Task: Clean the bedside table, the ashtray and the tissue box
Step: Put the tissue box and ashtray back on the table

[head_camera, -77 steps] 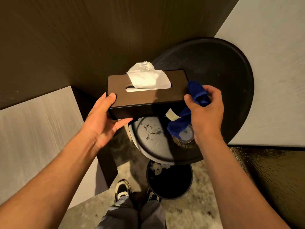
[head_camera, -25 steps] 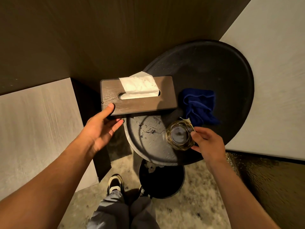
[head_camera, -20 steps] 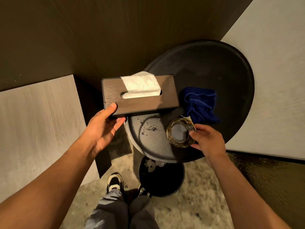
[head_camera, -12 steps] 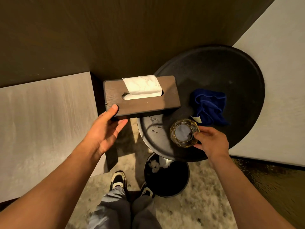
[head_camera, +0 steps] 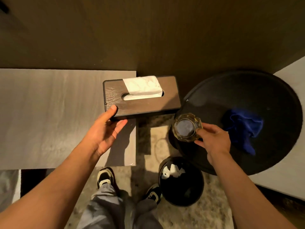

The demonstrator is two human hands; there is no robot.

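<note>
Head view, only one. Left hand (head_camera: 105,129) held the brown tissue box (head_camera: 142,101) by its near left corner: thumb on the top face, fingers curled under the bottom edge, palm up. Box was level, off the round table, over the gap between the grey surface (head_camera: 49,113) on the left and the table, its left end overlapping that grey surface. Whether it rested on anything, couldn't tell. White tissue (head_camera: 142,87) stuck up through the top slot, folded toward the back.

Right hand (head_camera: 212,141) gripped the glass ashtray (head_camera: 187,127) at its right rim, thumb and fingertips pinched on the edge. Ashtray was amber-tinted, round, faceted, at the near left edge of the black round bedside table (head_camera: 247,90). Lifted or still touching the tabletop, couldn't tell. Inside of it looked greyish, detail too blurred.

Blue cloth (head_camera: 242,128) lay crumpled on the tabletop, right of the right hand, just beside the knuckles, not held. Small pale speck on the table's left rim near the tissue box corner.

Black round bin (head_camera: 181,182) stood on the floor below the table's near edge, white crumpled paper (head_camera: 172,172) inside at its far side. Person's grey trousers (head_camera: 115,209) and dark shoes with pale soles showed at the bottom centre, right shoe touching the bin. Dark wood-look wall (head_camera: 148,38) ran behind everything. Mottled beige floor underneath.
</note>
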